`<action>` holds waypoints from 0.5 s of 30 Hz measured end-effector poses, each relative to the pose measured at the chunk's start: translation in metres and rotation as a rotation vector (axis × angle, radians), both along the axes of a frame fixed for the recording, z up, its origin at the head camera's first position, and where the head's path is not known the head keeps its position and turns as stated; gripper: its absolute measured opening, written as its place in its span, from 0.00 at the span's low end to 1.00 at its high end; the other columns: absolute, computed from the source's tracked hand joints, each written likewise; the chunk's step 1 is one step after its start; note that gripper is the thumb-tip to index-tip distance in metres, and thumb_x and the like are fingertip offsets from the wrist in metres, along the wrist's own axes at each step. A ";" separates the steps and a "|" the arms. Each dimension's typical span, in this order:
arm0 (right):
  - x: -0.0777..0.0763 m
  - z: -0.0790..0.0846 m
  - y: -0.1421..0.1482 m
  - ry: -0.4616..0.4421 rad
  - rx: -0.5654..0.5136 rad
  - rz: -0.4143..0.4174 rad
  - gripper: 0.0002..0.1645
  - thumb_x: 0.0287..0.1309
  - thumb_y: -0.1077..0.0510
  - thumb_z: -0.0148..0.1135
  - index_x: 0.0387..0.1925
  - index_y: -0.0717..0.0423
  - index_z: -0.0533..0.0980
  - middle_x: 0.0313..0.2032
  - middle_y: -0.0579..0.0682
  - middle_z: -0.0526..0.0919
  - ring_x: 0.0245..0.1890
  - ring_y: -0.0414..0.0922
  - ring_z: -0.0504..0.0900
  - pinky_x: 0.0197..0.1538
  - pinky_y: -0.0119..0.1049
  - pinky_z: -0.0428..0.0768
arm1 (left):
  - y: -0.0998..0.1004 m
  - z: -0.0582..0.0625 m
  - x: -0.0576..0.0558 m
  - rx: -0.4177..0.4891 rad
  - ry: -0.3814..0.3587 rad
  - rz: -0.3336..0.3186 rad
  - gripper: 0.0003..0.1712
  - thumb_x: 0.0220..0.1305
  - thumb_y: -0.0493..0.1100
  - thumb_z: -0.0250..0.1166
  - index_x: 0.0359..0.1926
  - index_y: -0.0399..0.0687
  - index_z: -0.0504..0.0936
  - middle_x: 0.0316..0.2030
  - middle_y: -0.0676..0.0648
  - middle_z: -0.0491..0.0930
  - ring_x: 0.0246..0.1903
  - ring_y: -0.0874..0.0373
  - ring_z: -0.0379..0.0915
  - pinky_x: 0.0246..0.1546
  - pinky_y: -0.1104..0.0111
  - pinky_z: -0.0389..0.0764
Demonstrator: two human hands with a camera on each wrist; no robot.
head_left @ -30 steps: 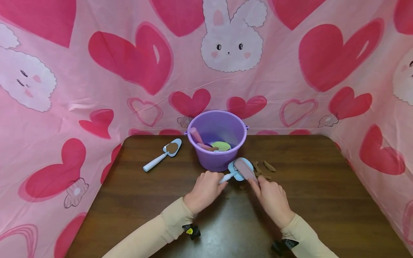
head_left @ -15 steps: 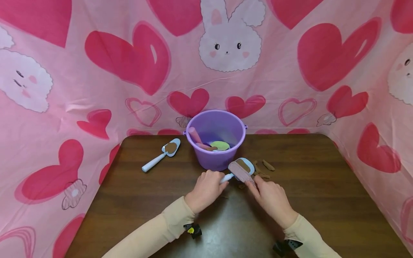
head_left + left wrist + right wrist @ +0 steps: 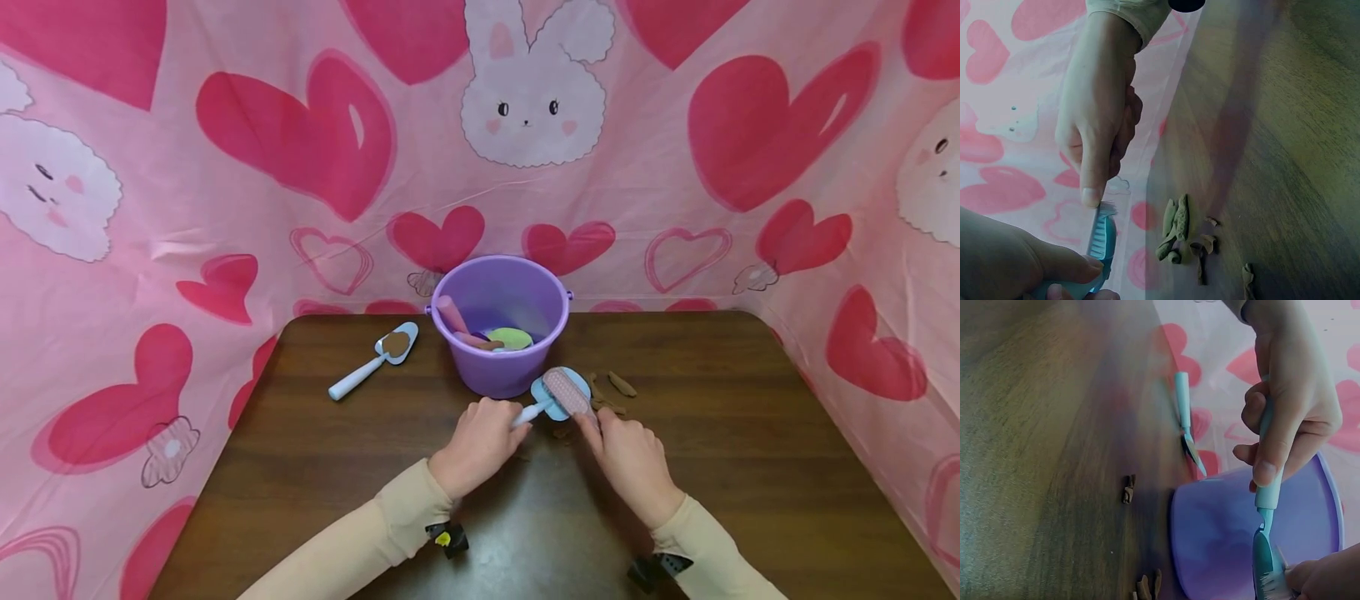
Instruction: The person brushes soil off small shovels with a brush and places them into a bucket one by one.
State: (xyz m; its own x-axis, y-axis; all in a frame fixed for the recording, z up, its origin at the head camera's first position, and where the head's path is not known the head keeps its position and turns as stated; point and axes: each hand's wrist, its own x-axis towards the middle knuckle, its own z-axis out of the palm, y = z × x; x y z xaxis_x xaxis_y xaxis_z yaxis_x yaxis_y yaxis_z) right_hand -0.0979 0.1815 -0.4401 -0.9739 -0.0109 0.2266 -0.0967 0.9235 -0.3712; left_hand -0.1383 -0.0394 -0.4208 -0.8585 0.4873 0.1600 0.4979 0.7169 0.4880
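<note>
My left hand point(image 3: 480, 443) grips the handle of a light blue toy shovel point(image 3: 529, 412), its blade tilted out to the right. In my right hand point(image 3: 637, 468) is a brush point(image 3: 566, 390) with a pale pinkish back, pinched near its end and laid across the blade. White bristles of the brush point(image 3: 1275, 586) meet the blade in the right wrist view. The brush covers most of the blade's face. Several brown clay-like pieces point(image 3: 622, 384) lie on the table just right of the blade; the left wrist view shows these clay pieces point(image 3: 1180, 219) more closely.
A purple bucket point(image 3: 498, 373) stands behind my hands, holding pink, green and other toy tools. To its left lies a second light blue shovel point(image 3: 356, 379) with a brown patch on its blade. Pink heart-patterned cloth point(image 3: 420, 183) hangs around the wooden table point(image 3: 337, 492).
The brush slid toward the shovel's handle, baring a brown patch on the blade, then came back up over the blade and covers that patch. The left hand stays nearly still.
</note>
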 end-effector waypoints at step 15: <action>-0.002 0.003 0.010 0.034 0.010 0.108 0.21 0.70 0.49 0.66 0.25 0.54 0.70 0.14 0.45 0.63 0.14 0.45 0.66 0.19 0.41 0.64 | -0.002 0.001 0.000 -0.007 -0.049 0.019 0.14 0.67 0.42 0.72 0.25 0.47 0.80 0.16 0.55 0.66 0.18 0.61 0.66 0.19 0.69 0.69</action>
